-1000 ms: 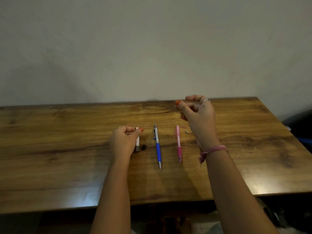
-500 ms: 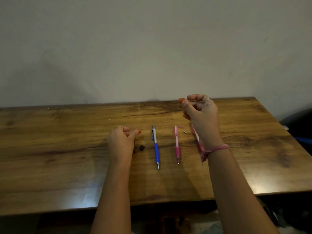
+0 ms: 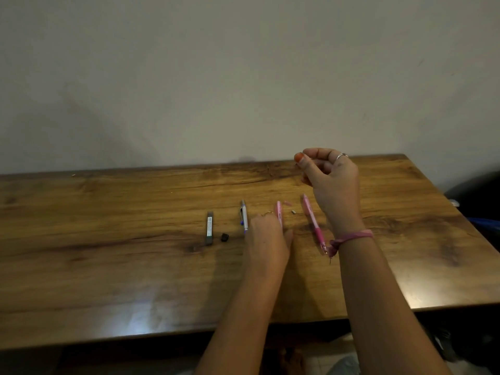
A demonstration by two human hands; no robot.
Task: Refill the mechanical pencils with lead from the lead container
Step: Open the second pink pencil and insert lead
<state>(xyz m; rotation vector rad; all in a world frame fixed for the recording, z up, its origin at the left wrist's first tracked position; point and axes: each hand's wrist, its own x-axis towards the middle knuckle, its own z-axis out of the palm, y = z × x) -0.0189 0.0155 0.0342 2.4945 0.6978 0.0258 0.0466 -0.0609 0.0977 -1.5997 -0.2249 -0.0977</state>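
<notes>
A dark lead container (image 3: pixel 209 228) lies on the wooden table (image 3: pixel 108 239), with its small black cap (image 3: pixel 224 237) just to its right. Right of that lie a blue-and-silver mechanical pencil (image 3: pixel 244 215) and a pink pencil (image 3: pixel 278 212). My left hand (image 3: pixel 266 240) rests palm down over the lower parts of both, thumb spread, fingers at the pink one. A second pink pencil (image 3: pixel 313 226) lies further right. My right hand (image 3: pixel 330 180) is raised above it, thumb and forefinger pinched together. Anything between them is too thin to make out.
Two tiny loose pieces, one pink (image 3: pixel 287 203) and one grey (image 3: pixel 293 211), lie between the pink pencils. A plain wall stands behind the table. A dark object (image 3: pixel 476 196) sits beyond the table's right edge. The near table edge runs below my forearms.
My left hand has let go of the lead container, which now lies on the table, and has moved right onto the middle pink pencil. My right hand stays raised and pinched.
</notes>
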